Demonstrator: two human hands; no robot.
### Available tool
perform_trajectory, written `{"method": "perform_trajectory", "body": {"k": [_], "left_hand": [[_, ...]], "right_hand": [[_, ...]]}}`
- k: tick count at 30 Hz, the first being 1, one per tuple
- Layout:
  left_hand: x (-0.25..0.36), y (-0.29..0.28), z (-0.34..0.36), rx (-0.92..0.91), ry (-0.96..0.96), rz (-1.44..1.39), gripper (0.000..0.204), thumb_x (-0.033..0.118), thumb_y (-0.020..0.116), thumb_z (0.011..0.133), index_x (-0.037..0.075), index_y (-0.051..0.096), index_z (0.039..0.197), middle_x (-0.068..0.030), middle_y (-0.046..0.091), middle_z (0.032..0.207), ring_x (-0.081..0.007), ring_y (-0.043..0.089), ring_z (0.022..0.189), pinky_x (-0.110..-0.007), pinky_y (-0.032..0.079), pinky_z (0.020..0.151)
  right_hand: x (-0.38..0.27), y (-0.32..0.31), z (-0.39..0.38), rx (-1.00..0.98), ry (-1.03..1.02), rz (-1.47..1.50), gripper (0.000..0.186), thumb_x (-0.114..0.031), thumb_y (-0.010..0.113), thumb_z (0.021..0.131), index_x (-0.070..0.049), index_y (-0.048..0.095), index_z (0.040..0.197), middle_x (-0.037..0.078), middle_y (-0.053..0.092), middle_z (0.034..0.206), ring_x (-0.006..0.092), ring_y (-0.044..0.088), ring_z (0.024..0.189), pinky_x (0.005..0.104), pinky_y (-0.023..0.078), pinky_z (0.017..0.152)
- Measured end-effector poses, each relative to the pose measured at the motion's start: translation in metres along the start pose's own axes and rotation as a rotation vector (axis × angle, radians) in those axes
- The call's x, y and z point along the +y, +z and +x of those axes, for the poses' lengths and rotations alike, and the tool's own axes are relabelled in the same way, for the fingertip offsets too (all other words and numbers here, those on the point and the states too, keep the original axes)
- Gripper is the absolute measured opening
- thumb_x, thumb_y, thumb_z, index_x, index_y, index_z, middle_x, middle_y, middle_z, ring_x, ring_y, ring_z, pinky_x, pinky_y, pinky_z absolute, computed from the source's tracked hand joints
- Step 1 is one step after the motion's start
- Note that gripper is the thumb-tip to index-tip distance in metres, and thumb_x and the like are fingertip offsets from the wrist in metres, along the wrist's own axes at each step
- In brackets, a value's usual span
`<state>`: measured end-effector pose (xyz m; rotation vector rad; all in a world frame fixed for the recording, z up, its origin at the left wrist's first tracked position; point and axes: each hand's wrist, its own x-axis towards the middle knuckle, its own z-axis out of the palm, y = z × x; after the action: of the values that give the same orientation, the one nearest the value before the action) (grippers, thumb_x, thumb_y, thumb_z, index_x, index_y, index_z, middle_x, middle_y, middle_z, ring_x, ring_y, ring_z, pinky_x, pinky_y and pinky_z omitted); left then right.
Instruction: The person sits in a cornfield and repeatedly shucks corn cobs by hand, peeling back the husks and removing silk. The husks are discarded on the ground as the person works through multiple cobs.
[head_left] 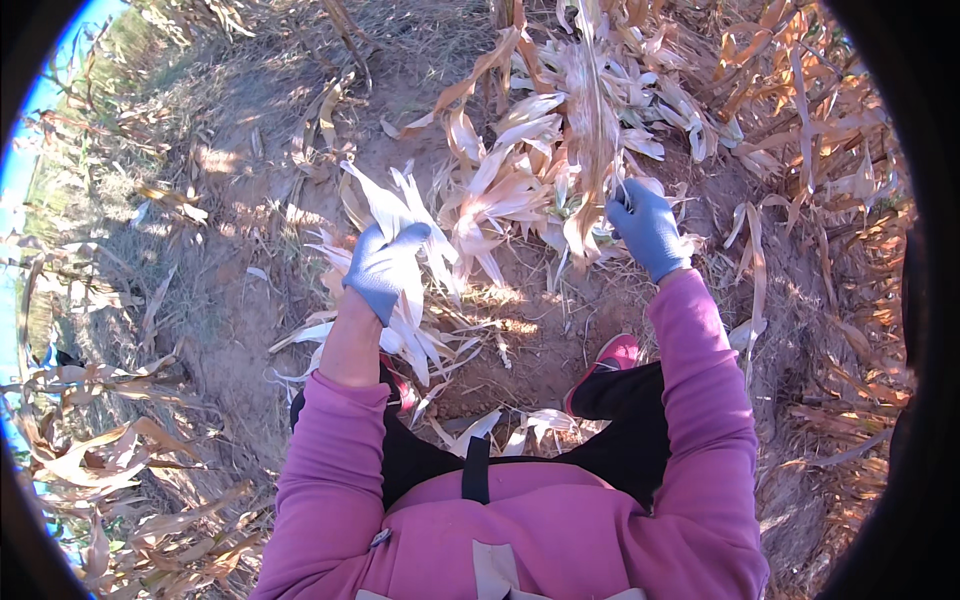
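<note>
My left hand [388, 268], in a blue-grey glove at left of centre, is closed round a bunch of pale corn husk [362, 185] whose leaves splay above and below it; whether a cob is inside is hidden. My right hand [642, 225], gloved alike, is farther forward at right of centre, closed round a dry stalk [600, 110] with pale, stringy leaves that reaches toward the top of the view. A pile of pale husks [500, 200] lies on the soil between and beyond my hands.
Dry standing corn plants and leaves [840, 290] line the right, with more dry leaves [100, 445] at the left. My shoes [615, 355] stand apart on bare brown soil [230, 330] strewn with straw. Loose husks [540, 420] lie between my feet.
</note>
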<state>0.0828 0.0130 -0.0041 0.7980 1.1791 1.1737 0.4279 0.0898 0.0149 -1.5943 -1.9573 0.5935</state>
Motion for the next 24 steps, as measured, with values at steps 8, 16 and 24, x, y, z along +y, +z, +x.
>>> {"method": "perform_trajectory", "body": {"k": [8, 16, 24], "left_hand": [[-0.011, 0.043, -0.007, -0.156, -0.13, 0.33, 0.018, 0.011, 0.06, 0.089, 0.003, 0.063, 0.104, -0.001, 0.062, 0.091, -0.01, 0.056, 0.083, -0.026, 0.044, 0.076], [-0.021, 0.053, -0.007, -0.243, -0.079, 0.415, 0.022, 0.015, 0.059, 0.086, -0.002, 0.066, 0.098, -0.0025, 0.064, 0.082, -0.0102, 0.055, 0.073, -0.028, 0.044, 0.067], [-0.018, 0.061, -0.009, -0.28, -0.097, 0.481, 0.022, 0.009, 0.061, 0.085, 0.0, 0.063, 0.106, -0.0033, 0.064, 0.089, -0.0115, 0.057, 0.08, -0.028, 0.046, 0.074]], "right_hand": [[-0.079, 0.039, -0.034, -0.663, 0.151, 0.601, 0.026, -0.014, 0.057, 0.085, 0.0, 0.056, 0.107, 0.004, 0.059, 0.083, 0.0095, 0.057, 0.064, 0.0255, 0.05, 0.061], [-0.081, 0.044, -0.034, -0.773, 0.149, 0.544, 0.025, -0.025, 0.06, 0.088, -0.002, 0.062, 0.099, 0.001, 0.058, 0.075, 0.0073, 0.055, 0.063, 0.0241, 0.048, 0.059], [-0.07, 0.056, -0.038, -0.598, 0.031, 0.434, 0.024, -0.023, 0.064, 0.082, -0.001, 0.065, 0.09, 0.01, 0.062, 0.067, 0.0147, 0.059, 0.058, 0.0311, 0.049, 0.058]]}}
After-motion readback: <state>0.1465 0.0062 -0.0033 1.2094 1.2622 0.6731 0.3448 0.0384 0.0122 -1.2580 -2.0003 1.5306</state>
